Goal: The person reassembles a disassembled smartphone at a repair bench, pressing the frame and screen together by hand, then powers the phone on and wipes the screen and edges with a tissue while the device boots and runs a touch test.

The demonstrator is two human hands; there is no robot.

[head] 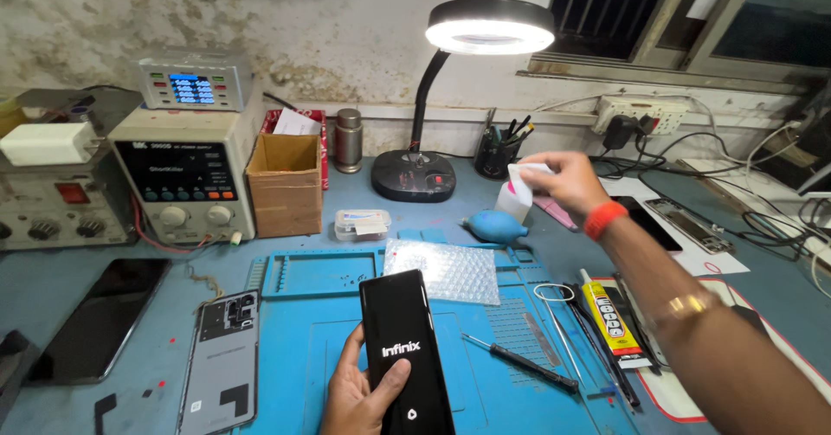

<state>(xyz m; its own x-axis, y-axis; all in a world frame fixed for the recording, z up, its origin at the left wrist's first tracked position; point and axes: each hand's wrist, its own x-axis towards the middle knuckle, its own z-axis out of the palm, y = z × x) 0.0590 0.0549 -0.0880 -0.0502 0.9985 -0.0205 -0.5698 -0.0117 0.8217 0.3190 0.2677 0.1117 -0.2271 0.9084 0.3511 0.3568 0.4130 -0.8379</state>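
Above the blue mat (329,348), slim black phone (405,348), screen lit, in left hand (359,392)

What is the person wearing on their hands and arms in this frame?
Both hands are bare, with no gloves and no sleeves in view. The right hand has an orange-red band at the wrist and, further up the forearm, a gold-coloured metal bracelet or watch. The left hand shows no ring or band; its wrist is out of frame.
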